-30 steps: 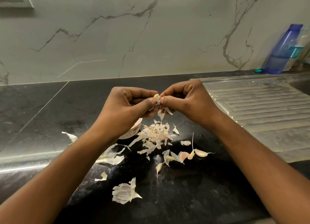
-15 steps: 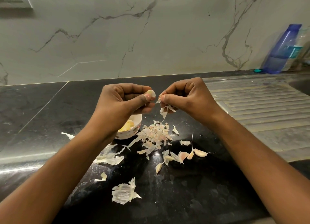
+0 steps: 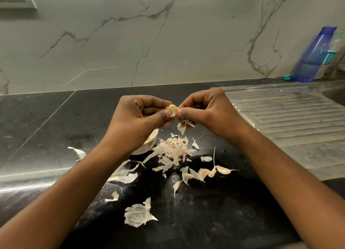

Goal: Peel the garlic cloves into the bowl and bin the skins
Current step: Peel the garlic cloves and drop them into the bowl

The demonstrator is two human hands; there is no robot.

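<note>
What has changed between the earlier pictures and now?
Half a second ago the hands had drawn apart, the left hand holding the clove, the right hand a peel. Now they have met again: the right hand pinches at the clove, the peel still hanging under it. The left hand again hides most of the bowl. The skins and unpeeled cloves on the counter lie as before.

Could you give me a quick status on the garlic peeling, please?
Left hand and right hand pinch one clove. Loose skin hangs under right. Bowl behind left wrist. Nothing blocking.
</note>
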